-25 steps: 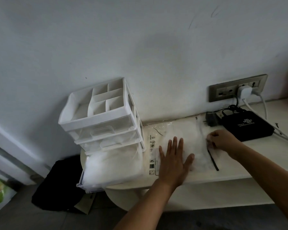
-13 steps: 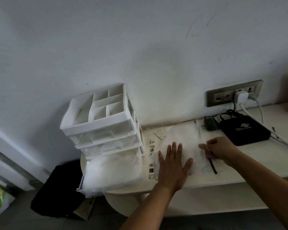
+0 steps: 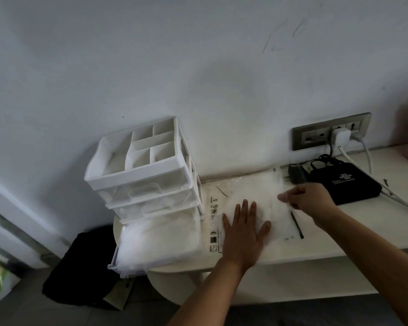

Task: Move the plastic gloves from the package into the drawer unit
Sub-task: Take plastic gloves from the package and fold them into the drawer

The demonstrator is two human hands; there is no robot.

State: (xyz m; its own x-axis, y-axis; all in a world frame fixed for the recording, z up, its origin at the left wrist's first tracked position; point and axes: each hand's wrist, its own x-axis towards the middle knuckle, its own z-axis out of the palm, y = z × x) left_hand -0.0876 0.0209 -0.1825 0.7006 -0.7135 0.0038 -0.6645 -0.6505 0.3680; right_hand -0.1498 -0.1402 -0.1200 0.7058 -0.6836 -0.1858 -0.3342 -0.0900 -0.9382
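Pinching the clear package (image 3: 245, 184) film, the right hand (image 3: 309, 203) has slid left from its open end while the left hand (image 3: 243, 234) stays pressed flat, fingers straight, on the plastic gloves (image 3: 265, 209) inside, likely freeing another bunch for the drawer unit (image 3: 137, 177), whose open bottom drawer (image 3: 158, 241) is already heaped.

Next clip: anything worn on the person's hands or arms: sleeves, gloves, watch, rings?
Nothing worn shows. The left hand and right hand are bare, no gloves or visible rings. The left forearm and right forearm are uncovered to the frame edge: no sleeve, watch or bracelet.
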